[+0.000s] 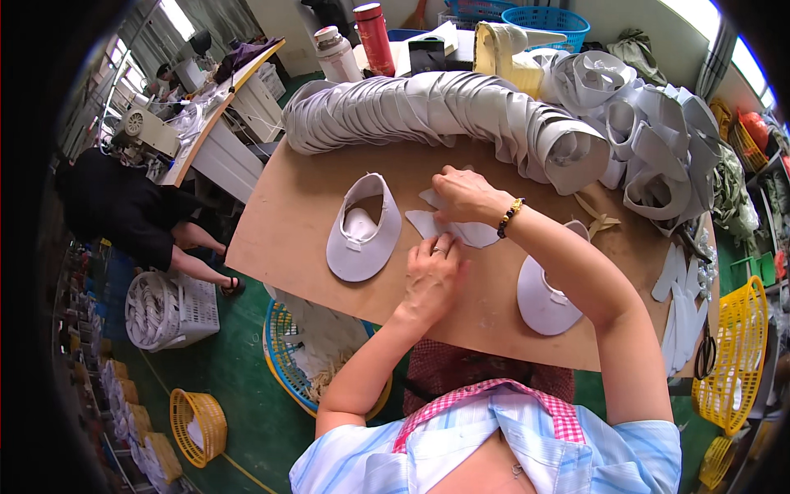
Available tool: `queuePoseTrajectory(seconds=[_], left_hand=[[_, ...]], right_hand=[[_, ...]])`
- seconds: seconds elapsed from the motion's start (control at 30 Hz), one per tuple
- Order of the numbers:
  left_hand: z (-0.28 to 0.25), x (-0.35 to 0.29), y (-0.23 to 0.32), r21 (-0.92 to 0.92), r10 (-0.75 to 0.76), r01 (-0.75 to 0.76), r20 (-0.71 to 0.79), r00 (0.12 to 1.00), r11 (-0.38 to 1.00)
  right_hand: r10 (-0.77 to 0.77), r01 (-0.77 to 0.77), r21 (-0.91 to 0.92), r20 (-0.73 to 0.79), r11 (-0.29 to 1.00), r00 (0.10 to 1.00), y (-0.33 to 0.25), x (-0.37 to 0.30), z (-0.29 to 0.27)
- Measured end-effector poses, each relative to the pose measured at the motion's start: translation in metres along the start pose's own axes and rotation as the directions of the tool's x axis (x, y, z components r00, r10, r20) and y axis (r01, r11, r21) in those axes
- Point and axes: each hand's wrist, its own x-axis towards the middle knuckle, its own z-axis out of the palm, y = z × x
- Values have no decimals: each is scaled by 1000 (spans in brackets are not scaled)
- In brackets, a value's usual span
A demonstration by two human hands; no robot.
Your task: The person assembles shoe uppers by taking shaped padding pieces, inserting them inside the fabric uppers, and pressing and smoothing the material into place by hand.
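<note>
Near the middle of the brown table (485, 317), a flat white shoe upper piece (476, 235) lies under both my hands. My left hand (436, 267), with a ring on it, has its fingers closed at the near edge of the piece. Across its far side reaches my right hand (469, 198), a beaded bracelet at the wrist and its fingers bent in on the white material; the fingertips are partly hidden. To the left sits a formed white shoe upper (354, 255) with an oval opening. Another white upper (543, 305) lies partly beneath my right forearm.
A long row of nested white uppers (411, 111) curves along the table's back, beside a loose heap (658, 148). White strips (683, 313) and scissors (705, 354) lie at the right edge. Below stands a blue basket (284, 362). Another person (115, 206) bends at the left.
</note>
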Motion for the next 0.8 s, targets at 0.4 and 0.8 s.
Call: queuePoseTrajectory(seconds=[0.4, 0.8], left_hand=[[-14, 37, -25, -197, -131, 143, 76, 989, 970], [-12, 72, -40, 18, -276, 281, 246, 929, 960]], right_hand=[[-3, 1, -73, -21, 997, 1000, 21, -5, -11], [233, -127, 437, -198, 891, 952, 52, -28, -53]])
